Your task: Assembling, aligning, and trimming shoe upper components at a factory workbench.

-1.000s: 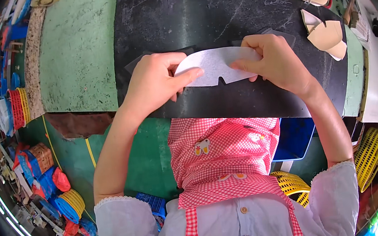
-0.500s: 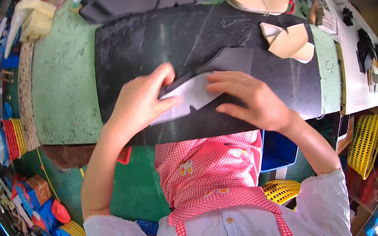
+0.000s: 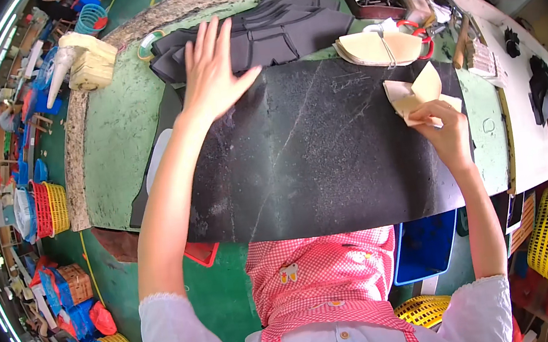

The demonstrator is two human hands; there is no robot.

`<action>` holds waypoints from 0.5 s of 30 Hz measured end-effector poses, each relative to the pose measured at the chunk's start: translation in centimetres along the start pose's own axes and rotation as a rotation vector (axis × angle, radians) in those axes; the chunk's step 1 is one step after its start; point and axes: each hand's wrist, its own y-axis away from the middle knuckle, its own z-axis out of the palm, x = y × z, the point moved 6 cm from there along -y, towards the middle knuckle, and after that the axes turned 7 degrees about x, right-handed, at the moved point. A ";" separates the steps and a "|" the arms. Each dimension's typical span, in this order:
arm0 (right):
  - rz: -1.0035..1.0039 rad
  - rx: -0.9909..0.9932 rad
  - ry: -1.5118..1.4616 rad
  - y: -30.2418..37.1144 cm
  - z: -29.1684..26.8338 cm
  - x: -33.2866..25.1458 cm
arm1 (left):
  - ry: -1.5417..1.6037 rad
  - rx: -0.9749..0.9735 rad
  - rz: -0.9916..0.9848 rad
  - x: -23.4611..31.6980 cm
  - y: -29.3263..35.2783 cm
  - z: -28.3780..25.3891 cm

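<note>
I have a long green worktable across most of my view, its near edge running in front of the wearer's waist. A broad black sheet covers the middle of it and reaches to that near edge. Beyond the sheet's far edge I see a stack of dark grey cut pieces, layered unevenly, spreading toward the worktable's far edge. Below the near edge, right of the apron, is a blue bin.

My wearer's left hand is over the left part of the stack, fingers spread toward the far edge and thumb stuck out to the right; I cannot tell whether the palm presses down. A tied bundle of beige card shapes lies at the sheet's far edge, toward its right corner. Just nearer, by the sheet's right edge, the right hand has thumb and fingertips drawn together, pinching the near side of the loose beige card pieces, which are partly raised.

A pale block stands by the worktable's far left corner. Along the sheet's left edge, a pale grey piece is partly covered by the left forearm. Red loop handles sit at the bundle's right end.
</note>
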 end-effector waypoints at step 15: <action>0.342 -0.106 -0.247 -0.8 -0.4 3.8 | 0.480 -0.615 0.014 4.3 -3.0 -2.9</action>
